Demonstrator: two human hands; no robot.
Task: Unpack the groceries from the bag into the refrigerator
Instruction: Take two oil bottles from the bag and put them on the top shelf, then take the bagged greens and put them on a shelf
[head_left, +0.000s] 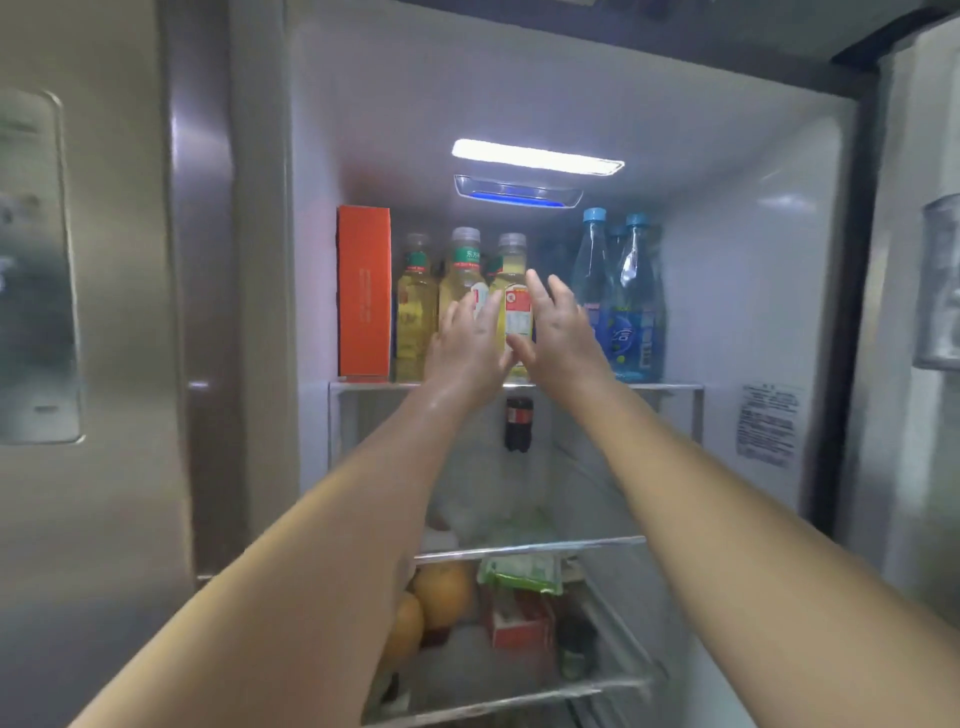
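Observation:
The refrigerator stands open before me, and its top glass shelf (670, 387) carries a row of drinks. A yellow tea bottle (514, 291) with a grey cap stands at the middle of that shelf. My left hand (467, 348) and my right hand (561, 332) reach up on either side of it with fingers straight, the palms facing each other. Whether the palms touch the bottle I cannot tell. Two more yellow tea bottles (460, 270) stand to its left. The grocery bag is out of sight.
An orange carton (364, 291) stands at the shelf's left end and blue water bottles (631, 306) at its right. A small cola bottle (518, 423) sits below. Lower shelves hold oranges (441, 595), a green packet (522, 571) and a red box (519, 623). The open door is at far right.

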